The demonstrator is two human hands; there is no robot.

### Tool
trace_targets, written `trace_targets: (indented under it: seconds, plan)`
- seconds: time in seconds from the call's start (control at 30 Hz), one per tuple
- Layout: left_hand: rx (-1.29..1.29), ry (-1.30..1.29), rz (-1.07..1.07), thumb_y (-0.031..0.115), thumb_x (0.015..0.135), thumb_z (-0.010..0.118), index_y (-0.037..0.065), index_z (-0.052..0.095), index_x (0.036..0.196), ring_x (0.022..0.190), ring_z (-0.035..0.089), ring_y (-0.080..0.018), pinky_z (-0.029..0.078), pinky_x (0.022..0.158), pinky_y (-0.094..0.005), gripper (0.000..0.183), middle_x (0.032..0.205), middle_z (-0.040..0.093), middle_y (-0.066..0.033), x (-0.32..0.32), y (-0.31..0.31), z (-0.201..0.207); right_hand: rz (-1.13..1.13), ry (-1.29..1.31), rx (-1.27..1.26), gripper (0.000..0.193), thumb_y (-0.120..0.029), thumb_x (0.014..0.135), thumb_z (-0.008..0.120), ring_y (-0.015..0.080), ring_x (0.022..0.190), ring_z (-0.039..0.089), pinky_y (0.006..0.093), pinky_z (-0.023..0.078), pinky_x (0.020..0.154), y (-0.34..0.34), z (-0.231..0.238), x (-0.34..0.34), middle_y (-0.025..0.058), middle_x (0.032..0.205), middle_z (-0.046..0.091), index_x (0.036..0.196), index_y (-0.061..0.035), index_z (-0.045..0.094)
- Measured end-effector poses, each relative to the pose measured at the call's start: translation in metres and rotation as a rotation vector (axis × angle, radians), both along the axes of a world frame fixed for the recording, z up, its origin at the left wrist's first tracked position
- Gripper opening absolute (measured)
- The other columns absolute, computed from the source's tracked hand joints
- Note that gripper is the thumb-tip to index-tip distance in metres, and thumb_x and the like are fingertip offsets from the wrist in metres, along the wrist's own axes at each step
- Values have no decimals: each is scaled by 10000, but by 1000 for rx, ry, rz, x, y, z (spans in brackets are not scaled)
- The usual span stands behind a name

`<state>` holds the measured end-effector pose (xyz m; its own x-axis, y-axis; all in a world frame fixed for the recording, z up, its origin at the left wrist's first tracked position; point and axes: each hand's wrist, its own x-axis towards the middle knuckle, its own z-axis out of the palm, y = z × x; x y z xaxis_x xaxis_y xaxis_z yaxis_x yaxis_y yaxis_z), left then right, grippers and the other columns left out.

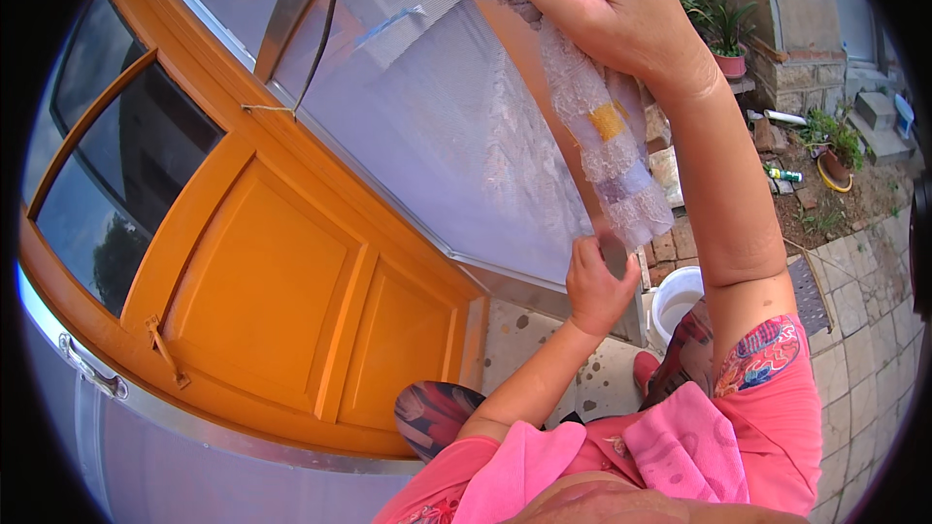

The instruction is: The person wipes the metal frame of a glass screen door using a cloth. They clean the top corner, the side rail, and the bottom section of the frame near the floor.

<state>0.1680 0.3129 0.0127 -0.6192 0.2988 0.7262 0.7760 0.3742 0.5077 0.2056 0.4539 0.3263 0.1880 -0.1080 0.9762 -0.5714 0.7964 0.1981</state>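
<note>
Two hands share one long cloth (592, 107), a pale, frayed strip of rag hanging against the translucent screen panel (427, 126). My right hand (621, 5) is raised high and bunches its upper end in a closed fist; my left hand (597, 281) sits well below, pinching the lower end tight. The cloth's long axis runs steeply down from the right hand to the left, slanting slightly rightward. Left of the panel stands one orange wooden door (282, 281). One white bucket (677, 299) sits on the paving just right of my left hand.
</note>
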Motion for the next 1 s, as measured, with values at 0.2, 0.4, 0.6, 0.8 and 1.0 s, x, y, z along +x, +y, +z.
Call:
trace_targets:
  seconds: [0.2, 0.4, 0.6, 0.8, 1.0]
  plan:
    - [-11, -18, -5, 188, 730, 772, 8, 487, 1018, 779, 560, -359, 480, 685, -445, 443, 888, 510, -164, 5, -2, 4, 1, 67, -5, 457, -136, 807, 549, 406, 1086, 637, 407, 496, 960, -5, 54, -1, 296, 1130, 656, 1216, 57, 612]
    - [-3, -15, -21, 191, 733, 772, 2, 491, 1025, 760, 556, -350, 478, 676, -439, 447, 882, 510, -160, 4, 1, 6, -48, 36, 86, 460, -144, 803, 556, 400, 1068, 633, 416, 494, 950, 1, 53, 5, 272, 1122, 658, 1218, 48, 606]
    - [-25, -6, 7, 183, 737, 771, -4, 495, 1038, 765, 558, -349, 479, 676, -437, 449, 893, 517, -162, 3, -7, 1, -33, 21, 98, 458, -119, 792, 563, 398, 1042, 625, 418, 497, 940, 3, 26, -1, 257, 1099, 663, 1216, 51, 606]
    - [10, -30, -15, 182, 734, 775, -2, 493, 1033, 746, 547, -342, 472, 662, -436, 451, 881, 508, -154, 8, 2, 8, 35, -35, 39, 460, -137, 799, 536, 427, 998, 651, 420, 513, 916, 4, 91, -8, 282, 1075, 672, 1199, 78, 610]
    - [-23, -34, -1, 191, 735, 776, 6, 502, 1043, 762, 554, -335, 479, 668, -426, 452, 885, 514, -147, 5, -8, 1, -39, 85, 88, 446, -114, 767, 568, 405, 1037, 624, 424, 505, 931, 4, 14, -12, 250, 1112, 663, 1173, 63, 617]
